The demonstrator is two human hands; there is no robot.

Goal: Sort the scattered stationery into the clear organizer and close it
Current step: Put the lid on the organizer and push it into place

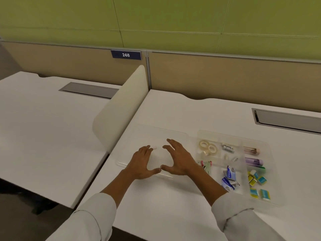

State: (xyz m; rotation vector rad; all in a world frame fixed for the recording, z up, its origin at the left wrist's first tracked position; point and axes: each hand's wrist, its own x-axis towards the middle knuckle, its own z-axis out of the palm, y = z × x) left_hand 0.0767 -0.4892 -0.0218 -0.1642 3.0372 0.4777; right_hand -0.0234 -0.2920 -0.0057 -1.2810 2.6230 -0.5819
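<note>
Both hands, the left hand (142,162) and right hand (177,160), lie spread and empty, thumbs nearly touching, seemingly on the clear lid (139,136), while the filled clear organizer (257,171) sits open just beside the right hand.

The organizer tray (231,136) sits on the desk (173,197), its lid (139,136) lying flat on its left. The tape rolls (207,147) lie in the tray's far-left compartment, erasers (258,184) near-right. Both hands (144,163) (178,160) hover over, perhaps touching, the lid.
</note>
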